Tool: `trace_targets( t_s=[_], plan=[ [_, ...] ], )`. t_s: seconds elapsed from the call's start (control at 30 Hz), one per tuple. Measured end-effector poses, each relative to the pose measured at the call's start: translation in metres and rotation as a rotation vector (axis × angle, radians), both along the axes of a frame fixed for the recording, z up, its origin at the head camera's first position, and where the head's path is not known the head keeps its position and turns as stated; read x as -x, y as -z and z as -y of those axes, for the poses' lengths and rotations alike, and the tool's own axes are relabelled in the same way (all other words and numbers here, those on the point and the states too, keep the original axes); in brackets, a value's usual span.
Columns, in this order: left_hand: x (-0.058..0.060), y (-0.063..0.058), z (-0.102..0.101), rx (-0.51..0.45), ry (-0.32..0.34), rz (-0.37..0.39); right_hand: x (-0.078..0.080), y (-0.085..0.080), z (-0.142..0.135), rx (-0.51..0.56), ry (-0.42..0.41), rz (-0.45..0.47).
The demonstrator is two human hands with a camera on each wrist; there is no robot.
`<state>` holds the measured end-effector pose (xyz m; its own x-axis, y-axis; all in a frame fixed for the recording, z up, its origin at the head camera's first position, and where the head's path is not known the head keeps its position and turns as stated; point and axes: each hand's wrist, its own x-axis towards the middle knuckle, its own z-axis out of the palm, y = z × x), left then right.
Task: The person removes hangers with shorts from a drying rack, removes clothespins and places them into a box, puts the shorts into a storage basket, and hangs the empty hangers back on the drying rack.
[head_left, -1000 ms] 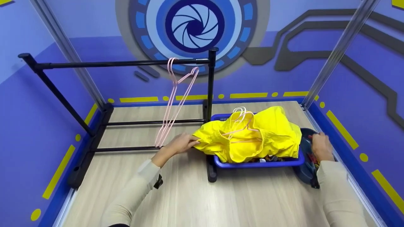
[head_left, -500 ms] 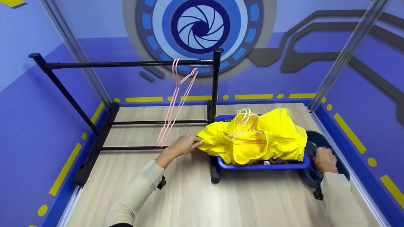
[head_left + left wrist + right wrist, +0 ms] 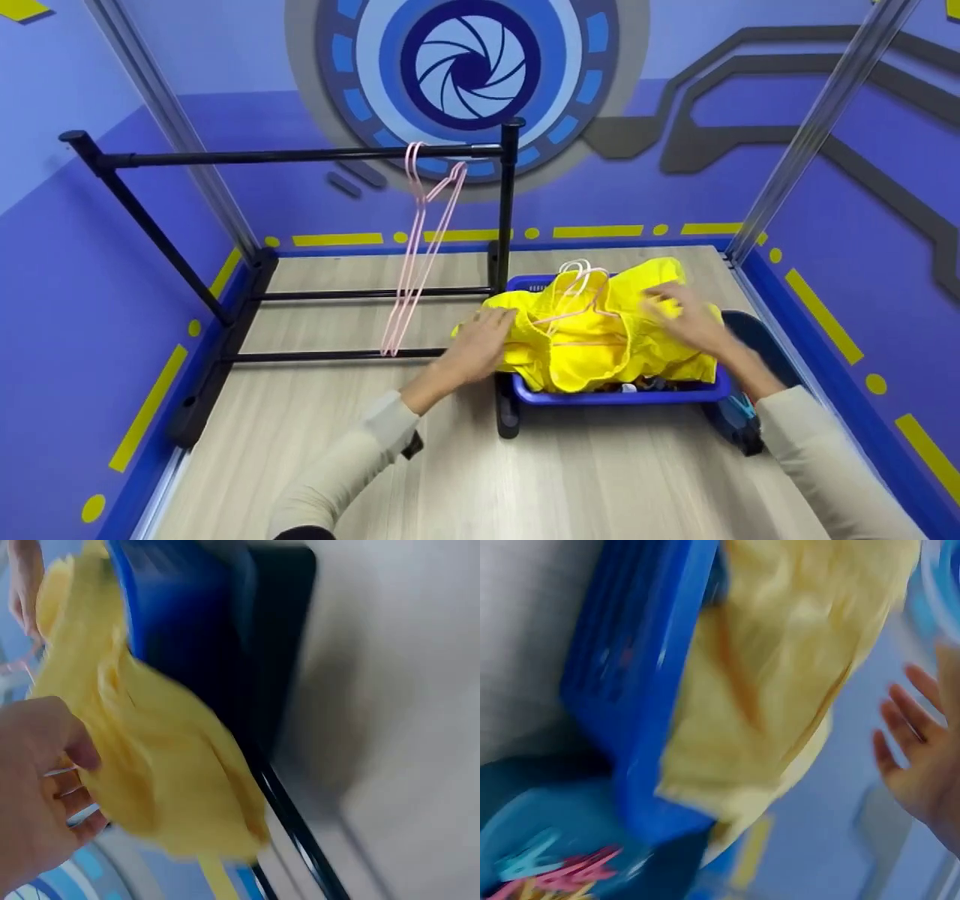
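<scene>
A yellow garment (image 3: 585, 364) lies over a blue basket (image 3: 622, 397), with a pink hanger (image 3: 570, 343) inside its neck opening and pale hanger hooks (image 3: 577, 264) rising out of it. My left hand (image 3: 481, 345) is at the garment's left end; in the left wrist view its thumb and bent fingers stand apart beside the yellow cloth. Blurred by motion, my right hand (image 3: 686, 322) is over the right part of the garment. Its fingers are spread and hold nothing in the right wrist view.
A black clothes rack (image 3: 300, 156) stands left of the basket, with pink hangers (image 3: 412, 247) on its top bar. Right of the basket, a dark teal tub (image 3: 761, 349) contains colourful clothespins (image 3: 562, 870). Small dark items (image 3: 652, 384) show under the garment.
My right hand has left the teal tub and moved up and left over the garment. My left hand has let go of the garment's left tip and shifted right along it.
</scene>
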<state>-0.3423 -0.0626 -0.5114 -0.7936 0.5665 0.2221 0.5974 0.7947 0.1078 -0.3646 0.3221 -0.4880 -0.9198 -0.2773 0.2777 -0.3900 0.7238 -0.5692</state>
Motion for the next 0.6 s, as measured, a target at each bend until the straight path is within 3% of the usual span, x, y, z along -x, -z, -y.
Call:
trace_targets(
  t_s=[0.07,0.13,0.27,0.4,0.5,0.6],
  plan=[
    [-0.001,-0.003,-0.011,-0.08,0.009,0.113,-0.007,-0.004,0.02,-0.124,-0.105,0.083],
    [0.001,-0.005,-0.02,-0.173,0.003,0.185,-0.012,-0.005,0.035,-0.238,-0.143,0.086],
    [0.009,-0.007,-0.029,-0.288,0.016,0.145,-0.016,-0.005,0.047,-0.347,-0.092,0.025],
    [0.014,-0.008,-0.023,-0.447,0.043,0.108,-0.014,-0.009,0.04,-0.285,0.01,-0.026],
    [0.017,-0.008,-0.01,-0.621,0.049,0.123,-0.01,-0.014,0.03,-0.189,0.112,-0.081],
    [0.018,-0.009,0.003,-0.78,0.076,0.142,-0.006,-0.022,0.02,-0.069,0.218,-0.066]
  ],
)
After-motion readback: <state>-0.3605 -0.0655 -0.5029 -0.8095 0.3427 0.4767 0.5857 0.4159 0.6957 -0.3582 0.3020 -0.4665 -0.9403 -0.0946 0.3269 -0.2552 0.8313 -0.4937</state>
